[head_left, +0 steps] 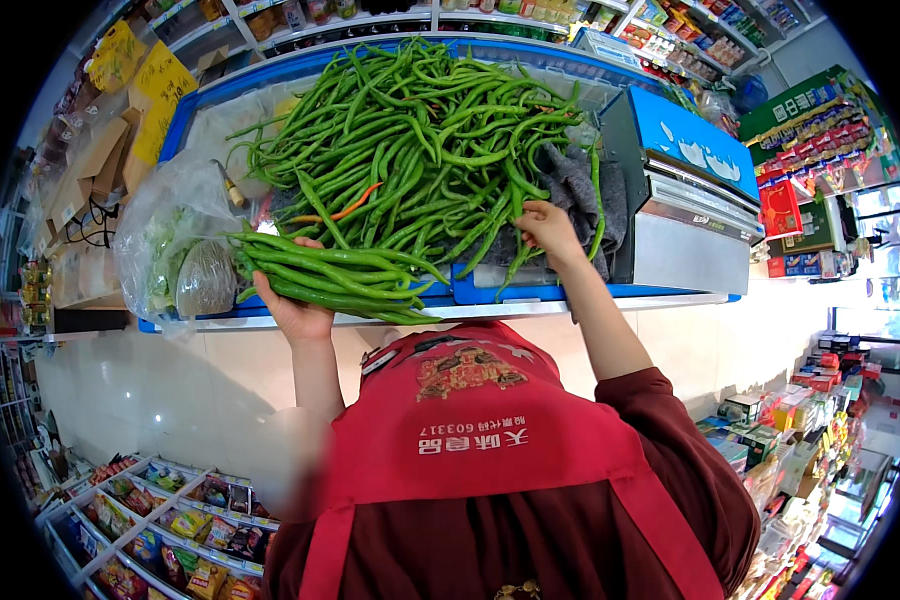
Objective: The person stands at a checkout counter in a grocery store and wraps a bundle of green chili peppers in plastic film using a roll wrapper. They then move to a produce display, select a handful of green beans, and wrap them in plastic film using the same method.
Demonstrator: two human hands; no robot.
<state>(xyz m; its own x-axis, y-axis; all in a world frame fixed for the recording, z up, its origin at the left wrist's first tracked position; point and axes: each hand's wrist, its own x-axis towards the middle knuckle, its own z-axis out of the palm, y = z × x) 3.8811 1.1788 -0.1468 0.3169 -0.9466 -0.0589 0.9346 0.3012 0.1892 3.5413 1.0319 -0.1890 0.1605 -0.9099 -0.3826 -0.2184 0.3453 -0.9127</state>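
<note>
My left hand [295, 308] is closed round a bundle of long green chili peppers [340, 275], held level over the near edge of a blue-rimmed chest [515, 292]. On the chest lies a large heap of the same green peppers [400, 150], with a reddish one [358, 203] among them. My right hand [547, 228] is at the heap's right side, its fingers pinched at a green pepper [518, 258] whose tip hangs down. Just right of that hand lies a crumpled dark grey cloth [580, 190].
Left of the heap sits a clear plastic bag [160, 235] with greens, beside a wrapped roundish item [207, 280]. A blue-and-silver wrapping machine [695, 215] stands at the right end. Cardboard boxes [100, 170] are at far left. Snack shelves [160, 525] stand behind me, lower left.
</note>
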